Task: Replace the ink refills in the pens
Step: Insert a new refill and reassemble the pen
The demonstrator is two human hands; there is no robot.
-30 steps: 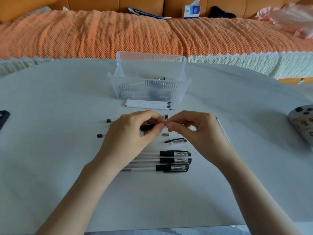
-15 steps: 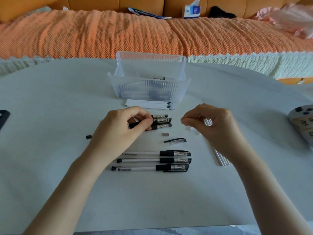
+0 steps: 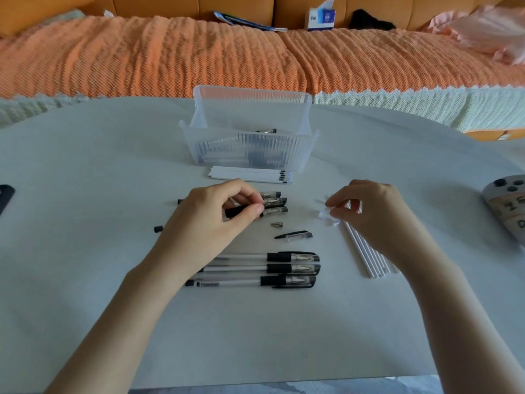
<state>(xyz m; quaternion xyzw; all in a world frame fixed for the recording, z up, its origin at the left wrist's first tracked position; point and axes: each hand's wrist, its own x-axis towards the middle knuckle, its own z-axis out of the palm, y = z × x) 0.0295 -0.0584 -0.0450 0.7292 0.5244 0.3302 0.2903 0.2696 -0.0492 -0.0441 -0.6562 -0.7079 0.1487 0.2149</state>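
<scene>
Left hand (image 3: 210,220) is curled, thumb and fingertips pinching a pen (image 3: 241,211) by its black grip, mid-table, right against two other pens (image 3: 274,194) lying just behind it. Right hand (image 3: 369,211) is curled too, fingertips drawn together over a small clear bit (image 3: 324,216). It's blurred, so I can't tell if it actually holds anything.

Risks, my read:
- Tip (image 3: 276,224) lies loose just beside the held pen, with the cap (image 3: 295,236) near it. A hand sweeping back in knocks both. The tip is small and conical, so it rolls off and gets lost.
- Plug (image 3: 158,229) sits alone just left of the left hand. Forearm drag could push it toward the edge of the table (image 3: 85,280).
- Two look-alike white bundles: far refills (image 3: 250,174) against the bin (image 3: 250,149), right refills (image 3: 366,251) partly under the right hand. Can't tell which is spent. Pick from the wrong one and an empty goes back in.
- Three capped pens (image 3: 284,268) toward the near edge lie close to the open ones, so it's easy to mix done with not done.
</scene>
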